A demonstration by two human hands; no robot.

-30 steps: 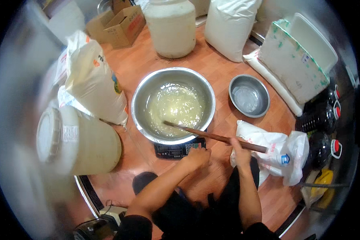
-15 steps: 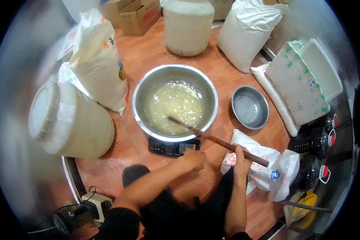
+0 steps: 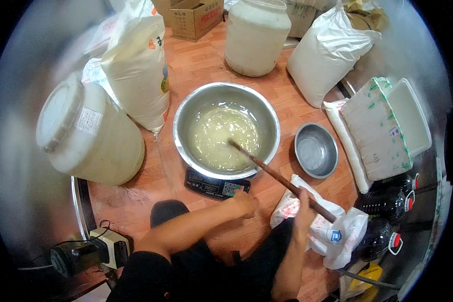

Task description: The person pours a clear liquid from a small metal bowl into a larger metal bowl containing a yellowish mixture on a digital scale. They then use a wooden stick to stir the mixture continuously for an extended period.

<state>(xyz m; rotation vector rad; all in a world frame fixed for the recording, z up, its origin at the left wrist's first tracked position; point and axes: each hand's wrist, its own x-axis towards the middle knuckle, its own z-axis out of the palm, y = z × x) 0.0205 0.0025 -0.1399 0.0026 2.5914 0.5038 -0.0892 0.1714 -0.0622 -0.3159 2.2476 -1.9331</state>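
My right hand is closed around the upper part of a brown wooden stick. The stick slants over the near right rim of a large steel basin, its lower tip in pale yellowish, rippling liquid. Under the basin's near side sits a black digital scale with a keypad. Beside the keypad my left hand rests with its fingers curled in, and no object shows in it. The fingertips of that hand are mostly hidden from view.
A smaller metal bowl stands right of the basin, near a white plastic bag. Lidded drum and tall sack are at left. Far off stand a white barrel and another sack. Dark bottles line the right.
The stick's tip has moved rightward and slightly away through the liquid, with my right hand still gripping it. My left hand stays near the keypad. The whole view has shifted a little.
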